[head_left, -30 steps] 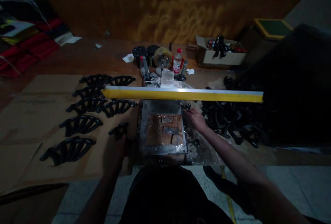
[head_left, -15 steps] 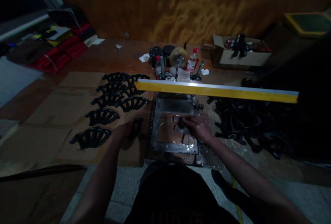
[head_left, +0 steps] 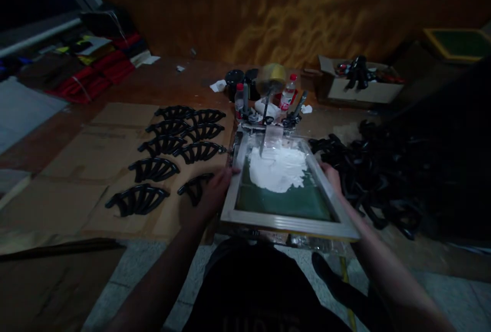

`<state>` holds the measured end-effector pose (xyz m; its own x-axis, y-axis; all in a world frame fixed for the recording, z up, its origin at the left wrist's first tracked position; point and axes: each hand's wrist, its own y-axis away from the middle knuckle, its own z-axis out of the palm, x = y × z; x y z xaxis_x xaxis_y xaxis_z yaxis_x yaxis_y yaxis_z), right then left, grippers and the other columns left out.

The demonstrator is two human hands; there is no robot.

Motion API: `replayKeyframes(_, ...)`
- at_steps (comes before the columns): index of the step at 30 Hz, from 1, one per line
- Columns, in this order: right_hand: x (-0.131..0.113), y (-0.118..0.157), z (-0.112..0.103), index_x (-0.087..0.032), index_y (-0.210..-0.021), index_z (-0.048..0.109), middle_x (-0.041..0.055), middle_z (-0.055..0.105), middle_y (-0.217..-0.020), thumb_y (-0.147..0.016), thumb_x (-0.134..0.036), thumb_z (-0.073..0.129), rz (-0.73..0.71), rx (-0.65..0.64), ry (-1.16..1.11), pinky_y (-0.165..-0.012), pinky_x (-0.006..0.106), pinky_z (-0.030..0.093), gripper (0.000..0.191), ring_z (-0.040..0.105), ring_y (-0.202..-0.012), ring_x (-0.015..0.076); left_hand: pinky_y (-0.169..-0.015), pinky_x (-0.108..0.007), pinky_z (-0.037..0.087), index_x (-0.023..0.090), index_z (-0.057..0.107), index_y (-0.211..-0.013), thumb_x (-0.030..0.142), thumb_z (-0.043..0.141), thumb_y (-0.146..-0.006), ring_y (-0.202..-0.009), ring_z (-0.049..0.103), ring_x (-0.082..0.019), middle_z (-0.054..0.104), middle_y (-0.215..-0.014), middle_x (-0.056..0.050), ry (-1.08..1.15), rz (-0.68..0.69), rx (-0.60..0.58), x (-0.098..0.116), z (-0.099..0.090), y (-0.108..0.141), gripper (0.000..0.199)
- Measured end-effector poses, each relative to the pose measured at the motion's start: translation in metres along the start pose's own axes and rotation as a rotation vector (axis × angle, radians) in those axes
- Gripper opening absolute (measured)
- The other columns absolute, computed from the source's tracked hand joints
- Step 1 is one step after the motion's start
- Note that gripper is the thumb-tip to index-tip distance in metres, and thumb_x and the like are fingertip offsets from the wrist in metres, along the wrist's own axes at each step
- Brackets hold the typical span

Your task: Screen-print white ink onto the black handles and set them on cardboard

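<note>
A silver-railed screen-printing frame (head_left: pixel 287 222) tilts over the board in front of me, its green mesh (head_left: pixel 286 201) showing. A thick white ink mass (head_left: pixel 276 168) covers the far half of the mesh. My left hand (head_left: pixel 213 194) grips the frame's left rail, just beside a curved black ribbed piece (head_left: pixel 195 187) on the cardboard. My right hand (head_left: pixel 332 176) holds the right rail near a heap of black pieces (head_left: pixel 368 178). The frame hides the board beneath it.
Several black ribbed pieces lie in rows on flattened cardboard (head_left: pixel 123 114) at left. A tape roll (head_left: pixel 271 79), a plastic bottle (head_left: pixel 287 91) and dark jars stand behind the frame. A cardboard box (head_left: pixel 356 84) holding dark items sits at far right.
The long yellow-edged bar has left view, and the screen frame now lies over the board, hiding it. My right hand has moved from the board to the frame's right rail; my left hand has reached its left rail.
</note>
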<state>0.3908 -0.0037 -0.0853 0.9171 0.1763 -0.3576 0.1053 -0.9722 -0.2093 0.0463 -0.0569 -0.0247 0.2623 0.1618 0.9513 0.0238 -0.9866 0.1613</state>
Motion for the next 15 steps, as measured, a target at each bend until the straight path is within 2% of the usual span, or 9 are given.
replayKeyframes(1, 0.002, -0.008, -0.007, -0.007, -0.105, 0.074, 0.0121, 0.073, -0.096, -0.095, -0.037, 0.036, 0.029, 0.069, 0.012, -0.080, 0.031, 0.053, 0.050, 0.065, -0.092, 0.0244, -0.085, -0.036, 0.056, 0.020, 0.066, -0.115, 0.048, 0.049, -0.089, -0.104, 0.066, -0.025, 0.071, -0.113, -0.008, -0.019, -0.052, -0.027, -0.015, 0.002, 0.007, 0.042)
replayKeyframes(3, -0.013, -0.028, -0.014, -0.007, -0.124, 0.064, 0.0185, 0.065, -0.121, -0.092, -0.035, 0.047, 0.014, 0.184, 0.019, -0.093, 0.038, 0.050, 0.047, 0.060, -0.110, 0.0280, -0.085, -0.038, 0.056, 0.018, 0.055, -0.135, 0.045, 0.052, -0.088, -0.102, 0.067, -0.027, 0.071, -0.115, -0.011, -0.014, -0.143, -0.054, -0.043, 0.010, 0.013, 0.054)
replayKeyframes(5, -0.045, -0.048, -0.013, -0.010, -0.136, 0.054, 0.0209, 0.051, -0.140, -0.085, -0.033, 0.062, -0.095, 0.159, 0.041, -0.102, 0.044, 0.043, 0.057, 0.050, -0.125, 0.0319, -0.088, -0.041, 0.056, 0.016, 0.044, -0.146, 0.042, 0.053, -0.089, -0.103, 0.068, -0.027, 0.072, -0.115, -0.013, -0.019, -0.183, -0.079, -0.064, 0.019, 0.012, 0.063)
replayKeyframes(7, -0.081, -0.062, -0.007, -0.011, -0.133, 0.056, 0.0207, 0.054, -0.137, -0.082, -0.028, 0.066, -0.179, -0.035, 0.098, -0.100, 0.043, 0.043, 0.054, 0.050, -0.123, 0.0327, -0.097, -0.042, 0.053, 0.015, 0.044, -0.146, 0.039, 0.052, -0.090, -0.111, 0.066, -0.028, 0.069, -0.123, -0.015, -0.063, -0.177, -0.095, -0.077, 0.026, 0.005, 0.061)
replayKeyframes(10, -0.117, -0.057, 0.004, -0.014, -0.113, 0.065, 0.0151, 0.068, -0.111, -0.087, -0.023, 0.058, -0.164, -0.374, 0.194, -0.086, 0.034, 0.047, 0.028, 0.061, -0.104, 0.0278, -0.110, -0.042, 0.043, 0.014, 0.050, -0.141, 0.034, 0.050, -0.091, -0.127, 0.057, -0.027, 0.060, -0.139, -0.014, -0.138, -0.142, -0.112, -0.089, 0.028, -0.004, 0.054)
replayKeyframes(12, -0.123, -0.036, 0.008, -0.014, -0.108, 0.066, 0.0138, 0.070, -0.106, -0.091, -0.020, 0.052, -0.211, -0.490, 0.233, -0.080, 0.030, 0.046, 0.023, 0.063, -0.098, 0.0251, -0.113, -0.041, 0.040, 0.013, 0.051, -0.140, 0.034, 0.049, -0.092, -0.130, 0.055, -0.026, 0.058, -0.142, -0.014, -0.163, -0.145, -0.126, -0.094, 0.027, -0.007, 0.053)
replayKeyframes(15, -0.116, -0.003, 0.005, -0.014, -0.108, 0.065, 0.0131, 0.069, -0.108, -0.091, -0.014, 0.048, -0.446, -0.555, 0.221, -0.080, 0.029, 0.044, 0.024, 0.062, -0.101, 0.0228, -0.113, -0.040, 0.039, 0.012, 0.049, -0.142, 0.035, 0.048, -0.092, -0.131, 0.055, -0.025, 0.057, -0.143, -0.014, -0.162, -0.133, -0.137, -0.099, 0.027, -0.007, 0.055)
